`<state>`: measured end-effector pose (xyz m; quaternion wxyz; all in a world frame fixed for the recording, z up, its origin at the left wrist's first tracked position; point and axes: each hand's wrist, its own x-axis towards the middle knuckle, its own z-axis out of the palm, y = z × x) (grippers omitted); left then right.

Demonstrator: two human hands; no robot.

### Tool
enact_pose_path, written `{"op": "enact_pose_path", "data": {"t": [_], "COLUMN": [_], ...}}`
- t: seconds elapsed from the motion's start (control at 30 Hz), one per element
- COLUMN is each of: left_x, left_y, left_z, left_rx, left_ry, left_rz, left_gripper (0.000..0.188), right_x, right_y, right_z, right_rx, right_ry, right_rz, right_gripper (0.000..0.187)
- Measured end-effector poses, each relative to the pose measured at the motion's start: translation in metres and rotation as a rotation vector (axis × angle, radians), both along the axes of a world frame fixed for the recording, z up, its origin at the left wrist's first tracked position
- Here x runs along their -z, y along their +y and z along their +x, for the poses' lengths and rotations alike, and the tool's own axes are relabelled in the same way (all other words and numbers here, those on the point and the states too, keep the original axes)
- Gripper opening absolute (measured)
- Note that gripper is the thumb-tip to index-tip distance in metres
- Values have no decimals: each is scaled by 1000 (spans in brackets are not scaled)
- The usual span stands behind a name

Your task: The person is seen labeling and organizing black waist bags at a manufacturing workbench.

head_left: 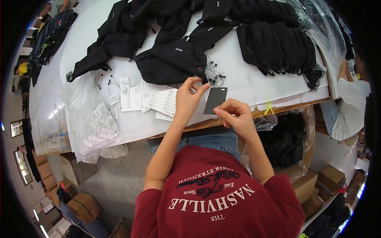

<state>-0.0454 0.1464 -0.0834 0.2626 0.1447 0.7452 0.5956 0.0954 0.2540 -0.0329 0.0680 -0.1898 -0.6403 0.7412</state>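
Note:
My right hand point(237, 116) pinches the lower edge of a black hang tag point(215, 101) between thumb and forefinger, near the table's front edge. Left of the tag my left hand point(189, 97) is raised with curved fingers; thumb and forefinger are apart, with nothing visible between them. Just beyond that hand lies a black bag point(170, 59), its strap end close to my fingertips. Thin black tag strings point(215, 75) lie in a tangle behind the hang tag. White printed labels point(152, 97) are fanned out left of my left hand.
More black bags point(123, 37) cover the back of the white table point(89, 23), with a stacked row point(276, 47) at right. A clear plastic bag of labels point(97, 119) hangs over the front left edge. An open box point(295, 137) is below right. Another person's arm point(343, 73) shows at far right.

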Motion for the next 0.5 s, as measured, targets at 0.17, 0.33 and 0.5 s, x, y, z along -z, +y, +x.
{"op": "enact_pose_path", "data": {"t": [0.17, 0.33, 0.5], "left_x": [12, -20, -36], "left_y": [5, -2, -28], "left_z": [3, 15, 12], "left_rx": [-27, -77, 13], "left_ry": [119, 484, 332], "left_rz": [-36, 40, 97], "left_gripper": [31, 20, 16], "right_x": [-3, -1, -2], "right_y": [8, 9, -6], "right_z": [-1, -11, -27], "right_rx": [94, 158, 169], "right_ry": [-82, -104, -78], "right_rz": [46, 387, 442], "right_gripper": [9, 9, 13]}}
